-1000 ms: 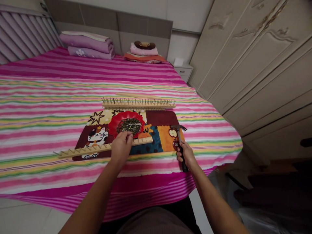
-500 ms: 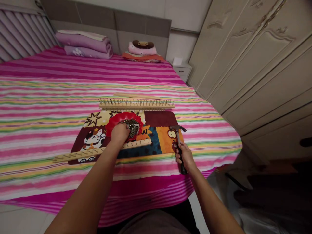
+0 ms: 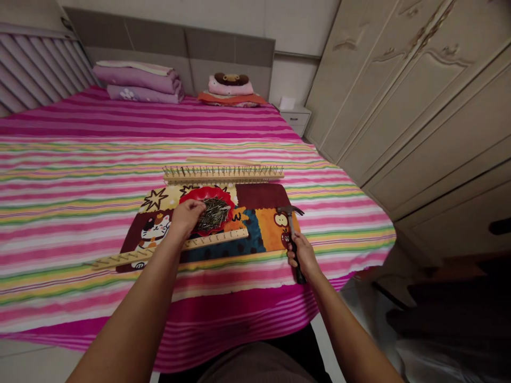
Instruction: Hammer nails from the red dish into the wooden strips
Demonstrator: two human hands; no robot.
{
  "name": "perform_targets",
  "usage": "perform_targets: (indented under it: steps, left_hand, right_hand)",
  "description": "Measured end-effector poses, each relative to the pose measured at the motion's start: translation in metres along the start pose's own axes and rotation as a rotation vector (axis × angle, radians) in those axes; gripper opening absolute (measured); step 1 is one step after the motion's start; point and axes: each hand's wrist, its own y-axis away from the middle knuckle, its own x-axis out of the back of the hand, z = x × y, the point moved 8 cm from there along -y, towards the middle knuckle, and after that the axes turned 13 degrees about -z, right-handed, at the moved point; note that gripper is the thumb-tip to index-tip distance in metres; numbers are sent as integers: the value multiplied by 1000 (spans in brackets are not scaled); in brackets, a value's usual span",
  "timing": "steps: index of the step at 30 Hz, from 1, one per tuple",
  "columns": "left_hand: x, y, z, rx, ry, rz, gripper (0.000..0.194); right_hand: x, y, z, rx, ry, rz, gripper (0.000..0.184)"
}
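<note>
My left hand [image 3: 187, 217] is over the left rim of a red scalloped bowl [image 3: 191, 196]. Its thumb and fingers are pinched together; whatever is between them is too small to make out. Loose metal nails [image 3: 215, 214] fill the bowl. In my right hand [image 3: 302, 256] is a claw hammer [image 3: 293, 234], gripped by its black handle, its head lying on the patterned mat [image 3: 261, 197]. A wooden strip [image 3: 217, 238] with a row of nails in it lies in front of the bowl, partly hidden by my left forearm.
Behind the bowl lies a wooden piece [image 3: 223, 177] bristling with upright nails, and a thin strip [image 3: 223, 160] beyond it. Everything rests on a bed with a striped cover [image 3: 339, 213]. Folded bedding [image 3: 139, 85] sits at the headboard; a wardrobe [image 3: 379, 106] stands right.
My left hand has come up out of the nails and shifted left to the bowl's rim, its fingers pinched. My right hand keeps its hold on the hammer. The view has tilted slightly.
</note>
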Motion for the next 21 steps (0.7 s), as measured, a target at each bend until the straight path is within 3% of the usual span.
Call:
perform_targets:
  steps: [4,10,14,17,21]
  left_hand:
    - [1,3,-7,23,347,-27,12]
    - [12,6,-15,23,472,55,19]
    - [15,14,-7,14,578,50,19]
    - [1,27,5,7,605,-40,21]
    - [-34,49,19,-25,551,-172,24]
  right_hand:
    - [0,0,1,5,-4,1,28]
    - [0,0,1,11,-8,-4,28]
    - [1,-1,1,14,-4,-3,27]
    - [2,-1,1,15,-2,-3,29]
    - [2,-1,2,19,-4,-6,30]
